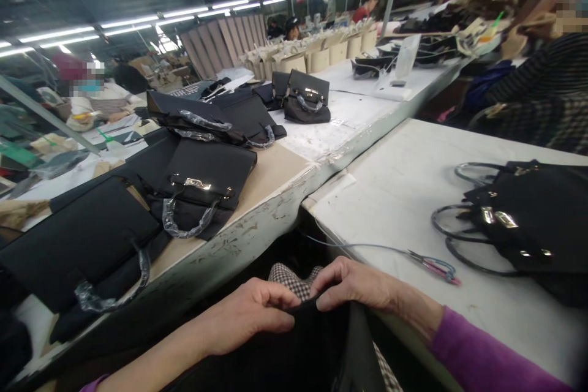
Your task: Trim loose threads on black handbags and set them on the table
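Low in the view, both my hands pinch the top edge of a black bag piece that rests on my lap. My left hand is closed on the edge from the left. My right hand grips the same edge from the right, fingers curled, a purple sleeve behind it. A checked cloth shows just beyond my fingers. Small thread snips on a cord lie on the white table close to my right hand.
Black handbags with plastic-wrapped handles lie along the long bench on the left, and more black handbags sit on the white table at right. Other workers sit at far left and far right.
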`<control>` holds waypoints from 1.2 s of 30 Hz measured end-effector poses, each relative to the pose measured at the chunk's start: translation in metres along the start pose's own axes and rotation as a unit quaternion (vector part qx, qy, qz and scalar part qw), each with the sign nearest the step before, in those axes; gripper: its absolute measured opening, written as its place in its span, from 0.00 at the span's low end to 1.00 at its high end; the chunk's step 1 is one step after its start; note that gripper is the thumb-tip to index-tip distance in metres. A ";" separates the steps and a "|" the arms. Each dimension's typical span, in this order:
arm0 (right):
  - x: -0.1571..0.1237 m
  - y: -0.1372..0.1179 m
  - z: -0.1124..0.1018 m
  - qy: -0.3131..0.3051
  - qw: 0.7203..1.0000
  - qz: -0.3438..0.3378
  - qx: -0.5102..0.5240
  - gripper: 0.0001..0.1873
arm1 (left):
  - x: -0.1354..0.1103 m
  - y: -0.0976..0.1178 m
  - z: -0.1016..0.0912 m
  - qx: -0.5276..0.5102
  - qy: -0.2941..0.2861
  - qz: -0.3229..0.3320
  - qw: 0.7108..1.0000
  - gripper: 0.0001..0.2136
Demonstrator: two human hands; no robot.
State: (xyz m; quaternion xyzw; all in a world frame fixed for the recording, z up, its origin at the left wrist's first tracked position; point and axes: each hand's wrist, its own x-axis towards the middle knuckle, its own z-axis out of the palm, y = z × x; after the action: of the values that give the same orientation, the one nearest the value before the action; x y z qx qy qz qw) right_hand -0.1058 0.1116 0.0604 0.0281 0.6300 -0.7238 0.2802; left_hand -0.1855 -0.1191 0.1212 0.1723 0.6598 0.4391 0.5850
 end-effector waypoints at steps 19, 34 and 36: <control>-0.007 -0.026 0.035 0.006 0.970 -0.128 -0.207 0.09 | -0.029 -0.013 0.015 0.058 0.058 0.048 0.995 0.07; -0.008 -0.039 0.029 -0.024 0.981 0.014 -0.193 0.15 | -0.047 -0.018 0.018 -0.014 0.053 0.038 0.998 0.10; -0.006 -0.039 0.032 -0.013 0.982 0.010 -0.187 0.13 | -0.045 -0.021 0.016 -0.009 0.050 0.050 0.997 0.10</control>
State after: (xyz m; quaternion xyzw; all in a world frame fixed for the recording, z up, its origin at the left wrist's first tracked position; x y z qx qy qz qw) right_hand -0.1076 0.0861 0.1044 -0.0279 0.7505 -0.5903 0.2958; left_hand -0.1533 -0.1578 0.1335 0.1771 0.6750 0.4817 0.5300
